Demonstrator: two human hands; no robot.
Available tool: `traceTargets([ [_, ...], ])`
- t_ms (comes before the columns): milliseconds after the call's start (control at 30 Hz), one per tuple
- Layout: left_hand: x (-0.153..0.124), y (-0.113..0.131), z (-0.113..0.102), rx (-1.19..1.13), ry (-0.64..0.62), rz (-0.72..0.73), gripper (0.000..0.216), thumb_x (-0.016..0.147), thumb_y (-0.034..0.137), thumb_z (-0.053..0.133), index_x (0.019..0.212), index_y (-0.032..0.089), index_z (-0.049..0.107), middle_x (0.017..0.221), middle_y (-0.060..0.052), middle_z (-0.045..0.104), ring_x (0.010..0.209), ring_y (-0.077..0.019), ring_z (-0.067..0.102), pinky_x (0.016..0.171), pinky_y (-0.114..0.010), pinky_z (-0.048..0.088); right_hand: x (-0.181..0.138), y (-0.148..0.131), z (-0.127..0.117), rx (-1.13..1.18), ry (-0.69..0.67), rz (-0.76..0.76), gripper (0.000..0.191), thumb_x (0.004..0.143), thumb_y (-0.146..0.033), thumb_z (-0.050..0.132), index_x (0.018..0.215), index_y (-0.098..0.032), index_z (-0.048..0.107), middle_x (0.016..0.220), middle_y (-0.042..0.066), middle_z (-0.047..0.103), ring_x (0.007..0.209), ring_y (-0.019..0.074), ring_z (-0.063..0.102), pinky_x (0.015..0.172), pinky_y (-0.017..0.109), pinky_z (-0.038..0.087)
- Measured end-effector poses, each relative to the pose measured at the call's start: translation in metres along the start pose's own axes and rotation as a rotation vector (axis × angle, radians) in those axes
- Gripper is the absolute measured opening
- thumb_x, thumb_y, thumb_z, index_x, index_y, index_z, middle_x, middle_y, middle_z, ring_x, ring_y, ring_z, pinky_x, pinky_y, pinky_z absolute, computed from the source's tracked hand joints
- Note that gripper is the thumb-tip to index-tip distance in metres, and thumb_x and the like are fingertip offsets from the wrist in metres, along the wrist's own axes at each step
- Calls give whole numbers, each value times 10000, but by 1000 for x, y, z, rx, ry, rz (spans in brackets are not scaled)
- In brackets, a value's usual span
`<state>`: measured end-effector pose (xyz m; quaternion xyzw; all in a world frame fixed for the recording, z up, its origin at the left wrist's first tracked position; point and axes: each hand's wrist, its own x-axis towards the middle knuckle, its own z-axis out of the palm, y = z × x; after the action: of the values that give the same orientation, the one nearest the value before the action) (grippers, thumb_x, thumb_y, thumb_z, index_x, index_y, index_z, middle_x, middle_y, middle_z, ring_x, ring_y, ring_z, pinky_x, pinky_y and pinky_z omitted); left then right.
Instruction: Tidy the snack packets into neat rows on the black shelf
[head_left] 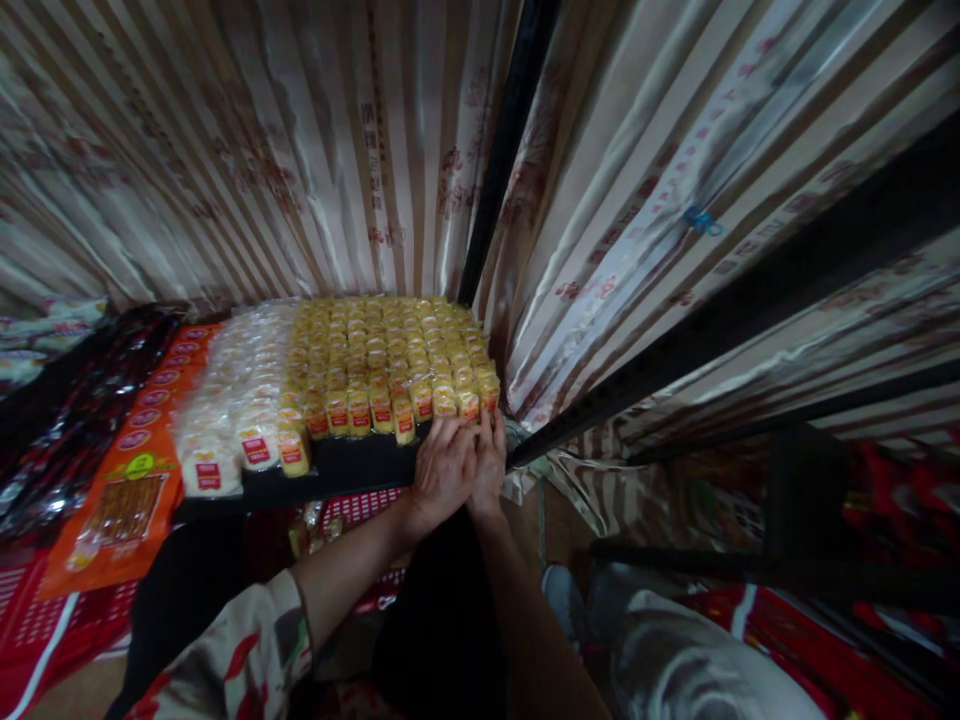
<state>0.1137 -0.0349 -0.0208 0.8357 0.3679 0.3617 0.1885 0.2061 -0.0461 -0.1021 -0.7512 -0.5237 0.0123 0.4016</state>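
Small yellow wrapped snack packs [360,350] with red labels stand in tight rows on a dark shelf [330,480]. My left hand [446,462] is at the front row near the right end, its fingers curled against the packs there. Close beside it, touching it, my right hand [489,452] has its fingers around the yellow pack [488,385] at the corner. Parts of the fingertips are hidden behind the packs and knuckles. One yellow pack [404,418] sticks out from the front row, left of my hands.
White wrapped packs [259,440], an orange snack bag [124,500] and dark shiny packages [82,420] lie to the left. Black posts [502,150] and striped curtains [315,150] stand behind. A red basket [360,505] shows underneath; another person's leg [675,640] is at lower right.
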Motion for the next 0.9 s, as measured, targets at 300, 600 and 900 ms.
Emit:
traceTargets([
  [300, -69, -3, -7, -158, 55, -50, 324, 807, 77, 376, 1037, 168, 585, 1082, -94, 566, 1032, -200, 503, 914, -379, 446, 7, -9, -3, -12, 92, 15, 523, 817, -170, 324, 1334, -136, 391, 1369, 140, 372, 1281, 234, 346, 1025, 419, 346],
  [600, -103, -34, -43, -126, 83, -283, 343, 792, 36, 356, 1007, 173, 585, 1117, -79, 553, 1065, -178, 518, 953, -365, 446, 9, -11, -1, 10, 136, -25, 516, 786, -159, 328, 1283, -77, 440, 1302, 165, 456, 1244, 230, 391, 1025, 427, 348],
  [900, -122, -54, -70, -149, 213, -377, 344, 775, 26, 361, 982, 179, 589, 1105, -73, 553, 1053, -171, 537, 939, -354, 458, 9, -21, -11, 23, 196, -62, 469, 795, -172, 335, 1226, -65, 486, 1149, 177, 495, 1123, 245, 452, 983, 447, 369],
])
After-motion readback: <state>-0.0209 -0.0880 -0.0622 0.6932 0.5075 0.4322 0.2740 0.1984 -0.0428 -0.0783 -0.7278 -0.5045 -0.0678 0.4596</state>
